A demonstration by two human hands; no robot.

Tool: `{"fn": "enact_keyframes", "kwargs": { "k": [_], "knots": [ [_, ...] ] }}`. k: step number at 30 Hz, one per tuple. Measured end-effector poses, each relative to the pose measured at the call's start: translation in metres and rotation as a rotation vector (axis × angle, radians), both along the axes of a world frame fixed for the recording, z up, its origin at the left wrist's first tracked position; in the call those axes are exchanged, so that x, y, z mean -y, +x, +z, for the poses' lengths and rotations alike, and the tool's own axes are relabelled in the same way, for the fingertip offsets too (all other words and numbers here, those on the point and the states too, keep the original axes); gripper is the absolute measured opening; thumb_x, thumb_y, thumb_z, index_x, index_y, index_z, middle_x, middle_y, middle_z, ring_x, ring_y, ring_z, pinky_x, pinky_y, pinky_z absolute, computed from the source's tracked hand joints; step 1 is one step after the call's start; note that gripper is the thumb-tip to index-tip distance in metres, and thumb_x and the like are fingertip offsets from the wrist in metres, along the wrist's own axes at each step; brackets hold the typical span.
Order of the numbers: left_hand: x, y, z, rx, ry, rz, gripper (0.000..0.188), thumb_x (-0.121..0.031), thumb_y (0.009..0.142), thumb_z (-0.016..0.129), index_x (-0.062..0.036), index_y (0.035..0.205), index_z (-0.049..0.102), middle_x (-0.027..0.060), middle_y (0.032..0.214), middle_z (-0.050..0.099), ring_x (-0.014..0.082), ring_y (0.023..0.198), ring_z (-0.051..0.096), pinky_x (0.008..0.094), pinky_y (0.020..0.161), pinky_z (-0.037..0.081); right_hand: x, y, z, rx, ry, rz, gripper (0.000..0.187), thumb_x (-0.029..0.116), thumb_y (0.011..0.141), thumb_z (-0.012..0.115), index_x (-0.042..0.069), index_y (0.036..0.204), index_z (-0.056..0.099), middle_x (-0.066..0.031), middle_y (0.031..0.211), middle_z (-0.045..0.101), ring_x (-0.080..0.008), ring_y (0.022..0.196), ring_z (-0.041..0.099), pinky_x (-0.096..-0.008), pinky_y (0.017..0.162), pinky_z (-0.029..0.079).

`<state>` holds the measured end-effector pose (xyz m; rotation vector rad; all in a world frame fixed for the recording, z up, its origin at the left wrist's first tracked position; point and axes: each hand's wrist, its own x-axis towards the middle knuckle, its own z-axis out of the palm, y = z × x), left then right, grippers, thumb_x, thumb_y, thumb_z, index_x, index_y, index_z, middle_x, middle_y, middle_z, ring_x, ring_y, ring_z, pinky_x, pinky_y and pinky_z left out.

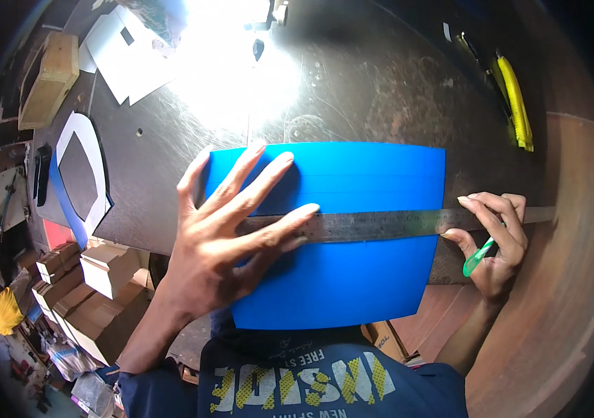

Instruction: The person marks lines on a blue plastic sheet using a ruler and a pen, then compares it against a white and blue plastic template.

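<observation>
A bright blue sheet (353,285) lies at the near edge of the dark worktop, faint parallel lines running across its upper part. Across its middle rests a steel ruler (374,227), whose right end reaches past the sheet. My left hand (217,240) is spread over the sheet's left side, the thumb and fingers apart, pressing on the ruler and the blue surface; it covers the ruler's left end. At the right, my right hand (505,240) has a green pen (477,259) tucked in it, while its thumb and forefinger touch the ruler's two long edges beyond the sheet.
A yellow tool (516,104) lies at the far right beside a thin dark one. White sheets (126,63), a wooden block (51,80) and a cut-out frame (98,177) are at the left. Cardboard boxes (105,306) stand lower left. A lamp glares at the back.
</observation>
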<state>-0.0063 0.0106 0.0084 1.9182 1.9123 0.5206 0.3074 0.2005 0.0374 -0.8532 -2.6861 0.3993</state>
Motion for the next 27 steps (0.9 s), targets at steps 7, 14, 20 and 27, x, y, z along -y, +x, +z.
{"fn": "enact_keyframes", "kwargs": {
  "k": [7,14,20,27],
  "knots": [
    [0.001,0.001,-0.008,-0.023,0.068,0.049,0.036,-0.032,0.085,0.083,-0.0411,0.119,0.076,0.0081,0.15,0.059,0.0334,0.147,0.046,0.0633,0.123,0.02,0.006,0.006,-0.012,-0.072,0.104,0.012,0.035,0.023,0.075,0.089,0.007,0.105,0.081,-0.0025,0.101,0.074,-0.0217,0.092,0.055,-0.0355,0.076,0.046],
    [-0.004,0.006,-0.009,-0.051,0.078,0.054,0.034,-0.036,0.086,0.081,-0.0409,0.12,0.076,0.0111,0.153,0.056,0.0358,0.149,0.042,0.0638,0.124,0.016,0.007,0.011,-0.013,-0.032,0.151,-0.02,0.028,0.024,0.081,0.084,0.008,0.105,0.081,-0.0025,0.104,0.075,-0.0214,0.093,0.055,-0.0354,0.078,0.047],
    [-0.006,0.007,-0.007,-0.063,0.067,0.062,0.034,-0.035,0.087,0.081,-0.041,0.12,0.076,0.0129,0.152,0.056,0.0354,0.149,0.042,0.0644,0.124,0.015,0.008,0.015,-0.021,-0.065,0.184,-0.02,0.029,0.027,0.083,0.083,0.008,0.105,0.081,-0.0021,0.106,0.076,-0.0205,0.094,0.056,-0.0345,0.078,0.047],
    [-0.006,0.005,-0.005,-0.031,0.07,0.05,0.036,-0.031,0.085,0.083,-0.0403,0.119,0.077,0.0144,0.152,0.056,0.0375,0.149,0.042,0.0657,0.124,0.015,0.008,0.014,-0.023,-0.087,0.182,-0.029,0.029,0.028,0.083,0.083,0.009,0.105,0.081,-0.0019,0.105,0.076,-0.02,0.093,0.057,-0.0336,0.077,0.047]
  ]
}}
